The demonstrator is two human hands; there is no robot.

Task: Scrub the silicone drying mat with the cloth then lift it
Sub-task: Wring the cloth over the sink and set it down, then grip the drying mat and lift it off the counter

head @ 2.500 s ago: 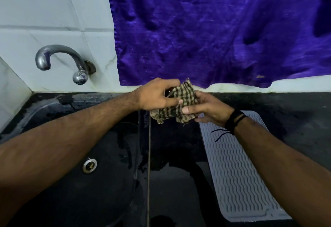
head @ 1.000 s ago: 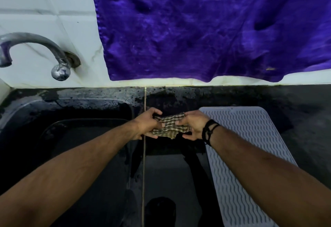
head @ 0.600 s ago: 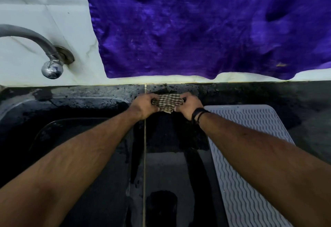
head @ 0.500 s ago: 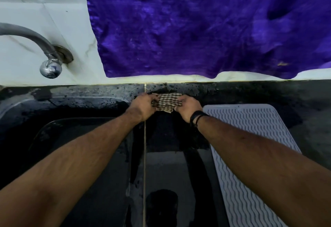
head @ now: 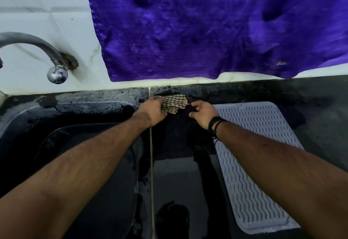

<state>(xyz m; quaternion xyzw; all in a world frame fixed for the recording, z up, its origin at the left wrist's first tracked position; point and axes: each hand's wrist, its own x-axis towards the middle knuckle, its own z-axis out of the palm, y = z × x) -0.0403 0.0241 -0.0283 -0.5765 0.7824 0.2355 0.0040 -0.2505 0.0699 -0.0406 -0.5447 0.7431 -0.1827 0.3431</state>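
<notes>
The checked cloth (head: 174, 103) lies bunched on the dark wet counter near the back wall. My left hand (head: 151, 111) grips the cloth's left edge, its fingers partly under the fabric. My right hand (head: 202, 114) hovers just to the right of the cloth with a dark gap between them; its fingers are loosely curled and hold nothing. The grey silicone drying mat (head: 254, 144), ribbed with wavy lines, lies flat on the counter to the right, beside and under my right forearm.
A dark sink basin (head: 90, 163) fills the left side, with a metal tap (head: 54, 63) on the white tiled wall above it. A purple fabric (head: 207, 27) hangs over the wall behind the counter. The counter (head: 178, 178) is wet.
Both hands carried the cloth down to the back of the counter. My right hand has let go of it and drawn slightly to the right; my left hand still grips it.
</notes>
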